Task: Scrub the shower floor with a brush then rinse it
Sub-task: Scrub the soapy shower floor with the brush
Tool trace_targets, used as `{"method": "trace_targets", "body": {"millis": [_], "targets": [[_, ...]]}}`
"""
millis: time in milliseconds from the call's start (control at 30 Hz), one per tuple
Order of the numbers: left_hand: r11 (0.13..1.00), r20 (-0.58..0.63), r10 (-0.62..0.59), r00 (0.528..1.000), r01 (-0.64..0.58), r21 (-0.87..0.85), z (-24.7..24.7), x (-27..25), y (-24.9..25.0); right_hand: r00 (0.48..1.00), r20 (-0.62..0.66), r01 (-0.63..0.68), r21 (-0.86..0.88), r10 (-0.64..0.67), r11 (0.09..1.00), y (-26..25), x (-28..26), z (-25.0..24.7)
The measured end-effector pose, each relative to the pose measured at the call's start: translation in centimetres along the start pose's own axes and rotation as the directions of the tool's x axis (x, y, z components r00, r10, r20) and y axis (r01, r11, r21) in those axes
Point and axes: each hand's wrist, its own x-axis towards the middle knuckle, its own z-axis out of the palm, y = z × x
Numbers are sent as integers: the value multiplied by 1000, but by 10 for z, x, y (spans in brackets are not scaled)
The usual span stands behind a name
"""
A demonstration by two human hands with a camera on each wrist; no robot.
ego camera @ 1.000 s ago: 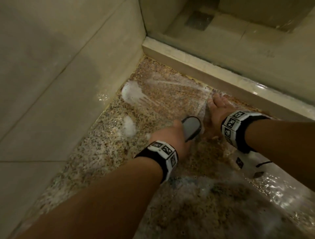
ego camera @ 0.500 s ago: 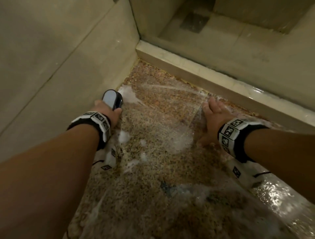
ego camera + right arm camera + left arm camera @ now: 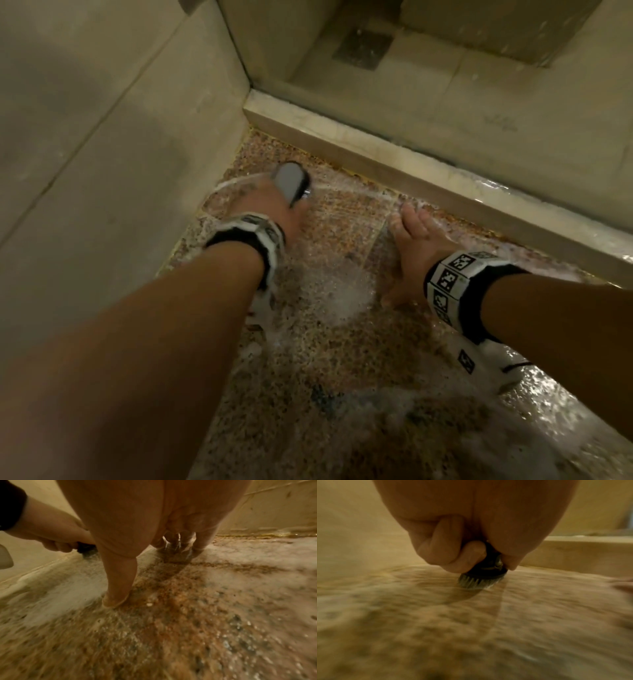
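My left hand [image 3: 274, 212] grips a scrub brush [image 3: 291, 181] with a grey top and a dark body, near the far left corner of the shower floor [image 3: 342, 342]. In the left wrist view my fingers [image 3: 440, 545] curl round the brush [image 3: 486, 572] and its bristles press on the speckled wet floor [image 3: 471, 628]. My right hand [image 3: 418, 246] lies flat on the floor with straight fingers, close to the raised kerb [image 3: 411, 171]. In the right wrist view its thumb [image 3: 118, 582] and fingertips [image 3: 197, 546] touch the soapy stone, and the brush [image 3: 85, 547] shows at the left.
A beige tiled wall [image 3: 102, 171] closes the left side and meets the kerb at the corner. Beyond the kerb lies a lower tiled floor with a square drain [image 3: 363, 48]. White foam [image 3: 339, 298] and water cover the speckled floor between my hands.
My left hand has swept the brush from the middle to the left wall, then forward into the far corner. The right hand has stayed planted on the floor.
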Motion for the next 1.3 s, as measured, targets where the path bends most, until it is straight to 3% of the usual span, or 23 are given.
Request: {"method": "trace_targets", "body": {"millis": [100,167,367,500,633,867,1033,1300], "targets": [[978,101,206,973,-201,-57,11,-28,48,1000,-11,-10,32,10,999,2,1,4],[970,126,234,964,-223,-93,16,-32,59,1000,-13,-11,46,12,999,3,2,5],[995,-5,17,1000,-18,-98,-1,23,10,1000,-1,8,52,-8,999,8,7,9],[983,-68,-135,988,126,-130,-20,60,-22,1000,14,0,41,-1,999,8,7,8],[977,-59,-202,978,197,-81,-25,77,-25,1000,23,11,42,-12,999,9,7,7],[987,-52,-80,995,72,-147,-11,36,28,1000,9,21,63,-21,998,12,9,9],[997,14,60,998,-59,-38,3,-2,63,999,-34,20,88,-17,996,13,12,13],[968,129,196,972,-171,-182,24,-55,120,997,-75,13,116,-5,993,14,5,23]]}}
